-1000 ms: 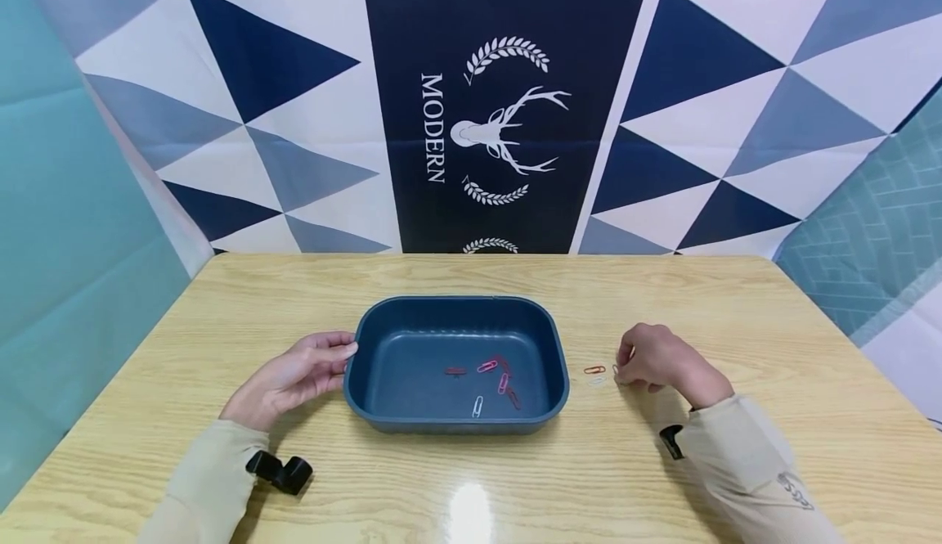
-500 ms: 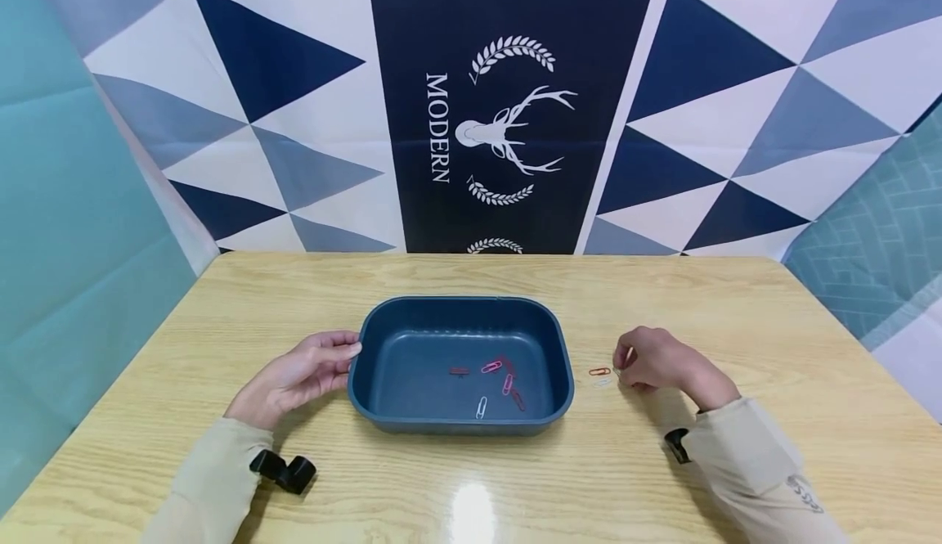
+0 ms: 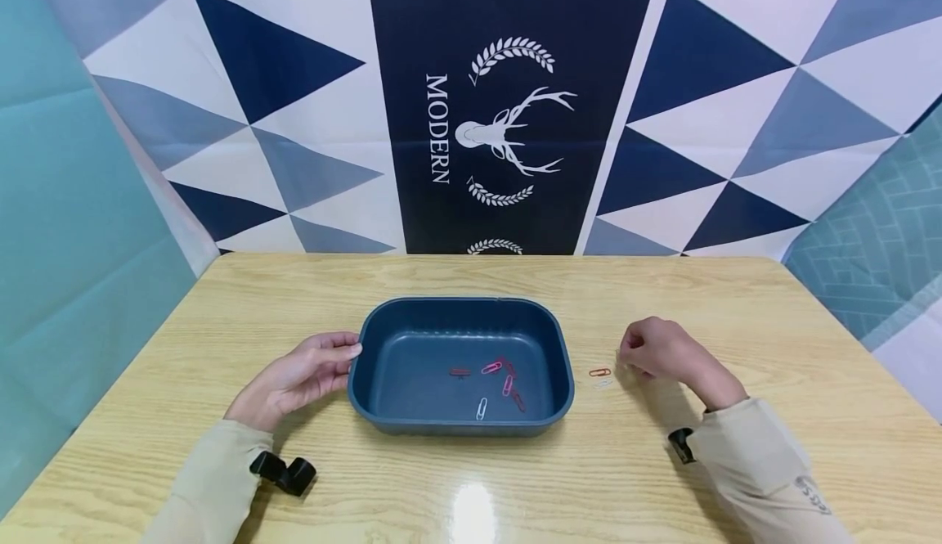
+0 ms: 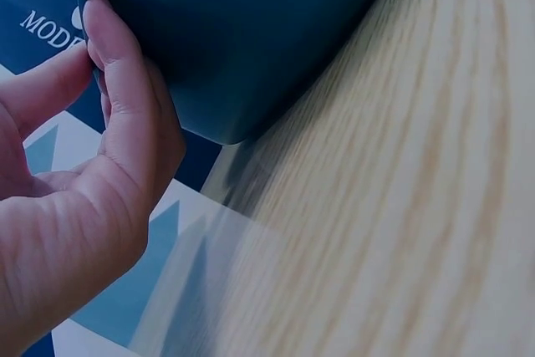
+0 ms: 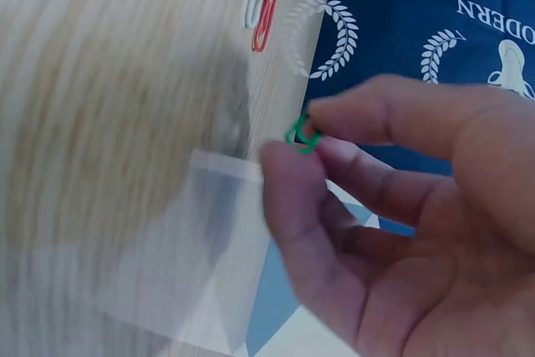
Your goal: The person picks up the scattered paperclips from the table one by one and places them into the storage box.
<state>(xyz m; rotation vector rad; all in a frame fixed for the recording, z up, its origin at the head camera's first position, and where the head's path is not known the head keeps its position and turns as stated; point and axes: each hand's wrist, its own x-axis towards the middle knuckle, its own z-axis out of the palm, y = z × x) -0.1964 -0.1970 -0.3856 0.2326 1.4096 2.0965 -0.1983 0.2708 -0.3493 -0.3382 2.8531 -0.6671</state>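
Note:
My left hand (image 3: 312, 372) grips the left rim of a dark blue rectangular basin (image 3: 459, 427), thumb over the edge and fingers against the outer wall. In the left wrist view the basin's outside (image 4: 226, 48) fills the top. A green paper clip (image 5: 301, 136) is pinched between the thumb and fingertips of my right hand (image 3: 666, 357), close above the table right of the basin. Just left of that hand, a red paper clip (image 3: 599, 372) and a white paper clip (image 3: 603, 383) lie side by side on the wood.
Inside the basin lie several red and pink paper clips, among them a pink paper clip (image 3: 508, 385), plus a white paper clip (image 3: 482, 408). The wooden table (image 3: 383, 487) ends at a patterned wall cloth (image 3: 508, 135). Black straps (image 3: 283, 472) sit on both wrists.
My right hand has lifted slightly and shifted a little right, away from the two clips on the table, with the pinched paper clip. My left hand stays on the basin's rim.

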